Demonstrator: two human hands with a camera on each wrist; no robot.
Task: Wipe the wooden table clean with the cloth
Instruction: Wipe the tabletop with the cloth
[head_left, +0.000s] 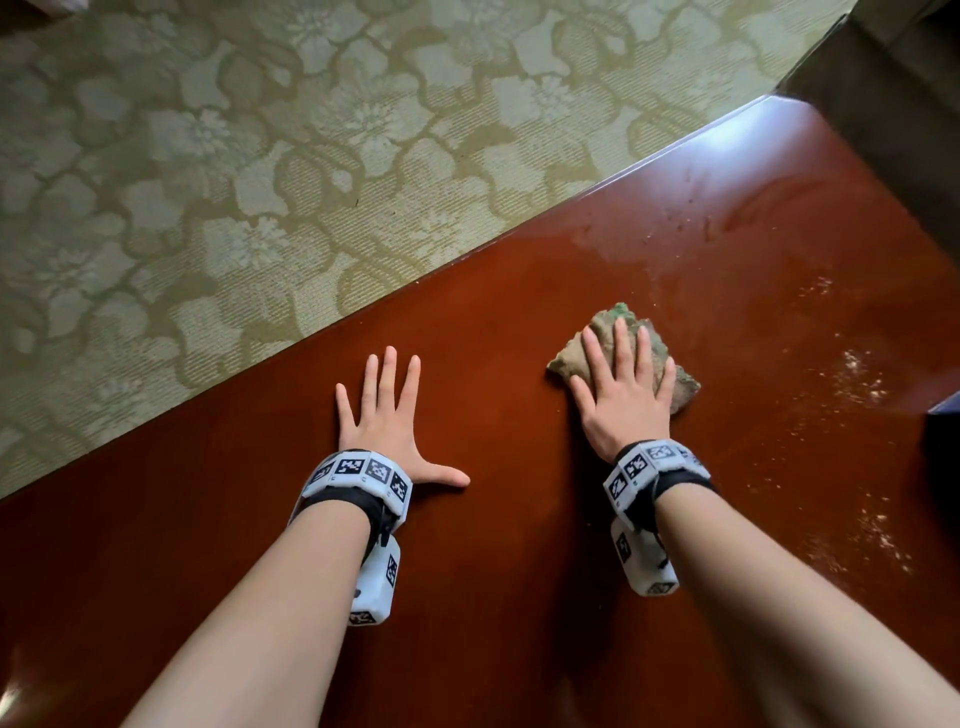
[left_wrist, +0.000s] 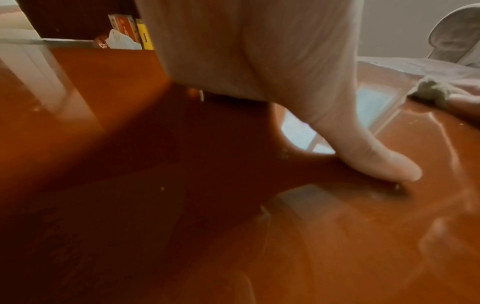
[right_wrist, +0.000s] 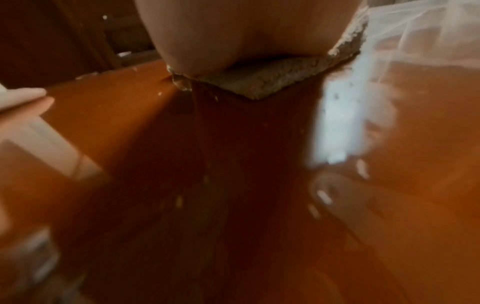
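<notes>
The glossy red-brown wooden table (head_left: 493, 322) fills the lower right of the head view. A folded tan-green cloth (head_left: 569, 358) lies on it at centre right. My right hand (head_left: 621, 384) presses flat on the cloth with straight fingers; in the right wrist view the cloth (right_wrist: 259, 84) shows under the palm (right_wrist: 233, 37). My left hand (head_left: 387, 410) rests flat on the bare wood to the left of the cloth, fingers spread, thumb (left_wrist: 376, 164) touching the surface. Pale crumbs (head_left: 857, 374) are scattered on the table right of the cloth, and a wet smear (head_left: 649, 239) lies beyond it.
A green floral carpet (head_left: 260, 156) lies past the table's far edge (head_left: 467, 260). A dark object (head_left: 943, 457) sits at the right border of the table. Boxes (left_wrist: 130, 33) stand past the table's edge in the left wrist view.
</notes>
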